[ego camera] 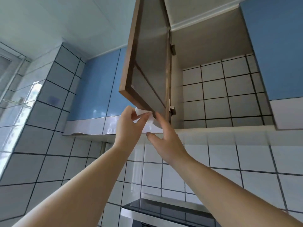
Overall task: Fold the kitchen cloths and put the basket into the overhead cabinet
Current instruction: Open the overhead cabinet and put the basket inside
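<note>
The overhead cabinet [213,49] stands open above me, its tiled back wall bare inside. Its door [147,66] swings out to the left, brown-edged with a grey inner face. My left hand [129,125] pinches a small crumpled white piece, paper or cloth [141,112], right under the door's lower corner. My right hand [165,138] reaches up beside it with straight fingers, fingertips at the door's bottom edge near the lower hinge [172,109]. No basket and no kitchen cloths are in view.
Blue glossy cabinet fronts [98,86] sit to the left and another [275,46] to the right of the open one. White tiled wall runs below. A dark range hood [164,208] juts out at the bottom. A window [9,76] is at far left.
</note>
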Tool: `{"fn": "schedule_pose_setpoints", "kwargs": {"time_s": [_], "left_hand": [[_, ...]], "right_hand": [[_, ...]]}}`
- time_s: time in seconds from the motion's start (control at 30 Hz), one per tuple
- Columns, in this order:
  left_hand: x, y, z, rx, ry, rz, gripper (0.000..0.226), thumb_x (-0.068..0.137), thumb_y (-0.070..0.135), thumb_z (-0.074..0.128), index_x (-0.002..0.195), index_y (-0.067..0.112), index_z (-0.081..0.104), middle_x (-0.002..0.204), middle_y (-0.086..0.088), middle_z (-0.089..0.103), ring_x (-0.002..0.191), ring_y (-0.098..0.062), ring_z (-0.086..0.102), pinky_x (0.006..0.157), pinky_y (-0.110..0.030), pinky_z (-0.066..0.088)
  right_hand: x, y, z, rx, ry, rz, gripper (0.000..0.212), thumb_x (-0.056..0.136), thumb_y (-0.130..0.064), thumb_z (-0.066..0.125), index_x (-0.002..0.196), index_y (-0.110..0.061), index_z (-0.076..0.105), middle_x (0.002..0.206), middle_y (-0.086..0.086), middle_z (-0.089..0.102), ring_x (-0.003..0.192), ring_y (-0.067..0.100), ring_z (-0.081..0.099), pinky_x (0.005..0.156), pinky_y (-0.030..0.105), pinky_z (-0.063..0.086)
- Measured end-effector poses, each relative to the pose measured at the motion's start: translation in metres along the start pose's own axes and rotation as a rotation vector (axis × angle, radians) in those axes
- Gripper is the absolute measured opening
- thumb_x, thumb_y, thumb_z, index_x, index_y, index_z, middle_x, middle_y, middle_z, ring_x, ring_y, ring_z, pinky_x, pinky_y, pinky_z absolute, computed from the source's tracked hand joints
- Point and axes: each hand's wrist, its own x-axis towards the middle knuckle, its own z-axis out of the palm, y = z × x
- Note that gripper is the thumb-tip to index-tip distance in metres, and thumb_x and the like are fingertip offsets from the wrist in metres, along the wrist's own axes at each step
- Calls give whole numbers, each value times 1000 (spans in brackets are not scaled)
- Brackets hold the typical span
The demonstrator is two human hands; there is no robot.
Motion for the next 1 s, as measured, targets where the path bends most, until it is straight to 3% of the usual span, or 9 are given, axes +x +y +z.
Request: {"fn": "schedule_pose_setpoints", "kwargs": {"time_s": [0.2, 0.37, 0.63, 0.77, 0.9, 1.0], "left_hand": [[8, -22, -20, -89, 5, -101, 19, 87, 26, 63, 98, 11, 60, 86, 3, 68, 80, -8, 62, 67, -19, 43], [11, -27, -19, -95, -22, -82, 19, 87, 27, 63, 99, 13, 60, 89, 4, 68, 81, -6, 63, 66, -13, 44], [10, -27, -19, -111, -5, -97, 18, 88, 28, 63, 97, 13, 58, 83, 5, 64, 75, -4, 58, 62, -10, 42], [6, -20, -22, -154, -17, -171, 23, 87, 31, 63, 98, 11, 58, 89, 2, 66, 84, -8, 61, 68, -18, 43], [-7, -12, -24, -247, -56, -230, 26, 86, 30, 66, 103, 12, 61, 99, 8, 70, 96, -2, 65, 69, -14, 42], [-21, -14, -27, -307, -105, -262, 48, 80, 37, 71, 121, 18, 54, 120, 8, 63, 113, -8, 59, 90, -26, 50]], "right_hand": [[13, 2, 26, -55, -33, 64, 75, 89, -34, 54, 149, -34, 10, 152, -12, 28, 143, 12, 19, 116, 52, 13], [21, 9, 45, -150, 100, -36, 63, 86, -34, 56, 143, -32, 30, 147, -11, 33, 139, 12, 28, 112, 54, 23], [19, 13, 48, -224, 78, -57, 66, 88, -31, 57, 146, -30, 26, 151, -11, 29, 141, 12, 23, 114, 54, 22], [16, 8, 40, -241, 16, -24, 68, 89, -30, 57, 148, -30, 22, 153, -11, 27, 143, 13, 21, 115, 52, 20], [6, -3, 28, -233, -11, 17, 67, 90, -29, 57, 147, -32, 21, 152, -9, 29, 142, 16, 24, 114, 54, 20], [-9, -8, 17, -252, -28, 49, 67, 92, -29, 54, 148, -29, 18, 154, -8, 25, 143, 16, 21, 115, 52, 20]]}}
